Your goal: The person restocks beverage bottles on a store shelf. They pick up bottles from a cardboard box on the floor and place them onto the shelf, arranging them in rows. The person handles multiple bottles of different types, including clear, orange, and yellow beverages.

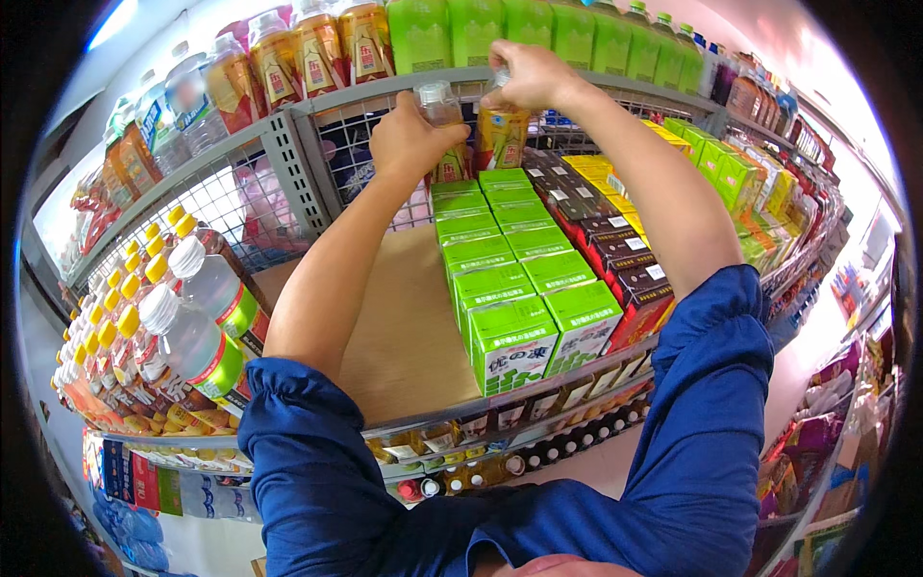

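Observation:
Both my arms reach to the back of a store shelf. My left hand (414, 141) is wrapped around the upper part of an amber drink bottle (450, 166) with a clear cap. Beside it, my right hand (532, 76) grips the neck of a second amber bottle (501, 137) with the same gold and red label. The bottles stand upright, side by side, against the wire mesh back. Just in front of them run two rows of green and white boxes (513, 335). Bare wooden shelf board (393, 288) shows left of the boxes.
Black and red cartons (631, 274) and yellow boxes (595, 173) line the right. Clear bottles with white caps (195, 346) and several yellow-capped bottles (108, 335) fill the left. Above, the upper shelf rail (346, 99) carries amber bottles (314, 54) and green bottles (476, 32).

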Motion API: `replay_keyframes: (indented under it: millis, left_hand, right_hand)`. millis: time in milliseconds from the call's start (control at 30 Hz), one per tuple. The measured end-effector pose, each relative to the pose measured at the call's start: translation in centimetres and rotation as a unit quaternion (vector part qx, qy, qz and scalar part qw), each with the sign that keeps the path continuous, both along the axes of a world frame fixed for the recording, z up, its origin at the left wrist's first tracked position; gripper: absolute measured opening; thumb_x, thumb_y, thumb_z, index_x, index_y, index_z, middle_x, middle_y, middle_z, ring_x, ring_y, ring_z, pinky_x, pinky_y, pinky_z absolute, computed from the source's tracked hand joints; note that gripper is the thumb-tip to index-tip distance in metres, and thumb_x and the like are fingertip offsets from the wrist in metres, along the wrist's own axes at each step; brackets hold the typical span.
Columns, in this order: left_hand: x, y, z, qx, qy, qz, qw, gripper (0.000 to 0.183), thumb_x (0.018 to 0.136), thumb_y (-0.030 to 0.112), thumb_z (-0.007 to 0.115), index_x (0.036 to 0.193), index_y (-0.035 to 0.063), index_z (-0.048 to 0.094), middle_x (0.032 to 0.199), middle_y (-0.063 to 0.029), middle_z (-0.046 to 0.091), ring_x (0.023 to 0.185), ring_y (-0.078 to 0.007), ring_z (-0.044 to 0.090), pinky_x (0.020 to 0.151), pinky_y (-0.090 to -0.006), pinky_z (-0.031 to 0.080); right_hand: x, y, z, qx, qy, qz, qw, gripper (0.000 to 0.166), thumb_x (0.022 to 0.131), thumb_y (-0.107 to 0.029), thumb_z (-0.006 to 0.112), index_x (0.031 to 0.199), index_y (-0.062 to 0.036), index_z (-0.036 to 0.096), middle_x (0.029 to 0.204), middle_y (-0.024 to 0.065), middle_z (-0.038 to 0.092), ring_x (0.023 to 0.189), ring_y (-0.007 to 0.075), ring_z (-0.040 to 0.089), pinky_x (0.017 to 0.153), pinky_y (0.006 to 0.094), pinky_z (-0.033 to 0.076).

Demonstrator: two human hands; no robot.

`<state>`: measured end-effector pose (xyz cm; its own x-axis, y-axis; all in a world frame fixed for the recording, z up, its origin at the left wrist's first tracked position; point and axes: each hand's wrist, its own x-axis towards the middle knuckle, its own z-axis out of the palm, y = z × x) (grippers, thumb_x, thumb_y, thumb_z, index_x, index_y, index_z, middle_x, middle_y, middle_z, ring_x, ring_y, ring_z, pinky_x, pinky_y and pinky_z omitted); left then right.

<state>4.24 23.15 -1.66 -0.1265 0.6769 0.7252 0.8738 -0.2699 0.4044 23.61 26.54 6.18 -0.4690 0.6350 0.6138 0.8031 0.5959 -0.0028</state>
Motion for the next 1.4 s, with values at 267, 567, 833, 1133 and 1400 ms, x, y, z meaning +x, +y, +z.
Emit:
replay_keyframes:
  millis: [267, 567, 833, 1133, 1400]
  left_hand:
    - [0.6, -0.8, -0.1, 0.136, -0.084, 0.012, 0.987, 0.067, 0.059, 0.05, 0.082, 0.096, 0.003, 0.053, 0.079, -0.0146, 0.067, 0.074, -0.036, 0.067, 0.067, -0.0449, 0.052]
    - [0.5, -1.6, 2.3, 0.257, -0.195, -0.032, 0.946, 0.075, 0.058, 0.052, 0.084, 0.101, 0.0025, 0.047, 0.079, -0.0108, 0.064, 0.071, -0.0304, 0.066, 0.066, -0.0424, 0.053]
    - [2.8, -4.1, 0.3, 0.27, -0.071, -0.126, 0.952, 0.067, 0.058, 0.048, 0.085, 0.099, 0.0056, 0.051, 0.082, -0.0131, 0.065, 0.072, -0.032, 0.066, 0.065, -0.0398, 0.053]
    - [3.3, -5.3, -0.1, 0.266, -0.007, -0.231, 0.936, 0.067, 0.059, 0.04, 0.086, 0.108, 0.0071, 0.053, 0.091, -0.0149, 0.066, 0.084, -0.032, 0.066, 0.073, -0.0409, 0.053]
    - [2.6, -4.8, 1.1, 0.291, -0.104, -0.235, 0.922, 0.061, 0.064, 0.035, 0.088, 0.103, 0.0041, 0.052, 0.089, -0.0112, 0.066, 0.081, -0.022, 0.067, 0.074, -0.0371, 0.053]
  right_hand:
    - [-0.5, -4.3, -4.0, 0.11, 0.027, 0.04, 0.993, 0.05, 0.073, -0.03, 0.078, 0.108, -0.0035, 0.054, 0.1, 0.0201, 0.066, 0.096, 0.0387, 0.063, 0.081, 0.0446, 0.049]
    - [2.4, -0.9, -2.7, 0.079, 0.136, -0.041, 0.987, 0.064, 0.064, -0.046, 0.084, 0.108, -0.0064, 0.06, 0.095, 0.0163, 0.069, 0.087, 0.0333, 0.067, 0.077, 0.0407, 0.052]
    - [2.2, -0.2, -2.1, 0.038, 0.131, -0.075, 0.988, 0.065, 0.064, -0.048, 0.083, 0.108, -0.0068, 0.061, 0.101, 0.0169, 0.068, 0.094, 0.0331, 0.066, 0.081, 0.0401, 0.051]
    - [3.0, -3.0, 0.7, 0.105, 0.167, -0.091, 0.976, 0.055, 0.071, -0.041, 0.08, 0.109, -0.0049, 0.062, 0.101, 0.0189, 0.068, 0.089, 0.0284, 0.067, 0.078, 0.0369, 0.053]
    - [8.4, -13.5, 4.8, 0.237, 0.309, -0.069, 0.919, 0.037, 0.082, -0.025, 0.075, 0.105, -0.003, 0.055, 0.092, 0.0123, 0.065, 0.084, 0.0242, 0.066, 0.073, 0.0337, 0.055]
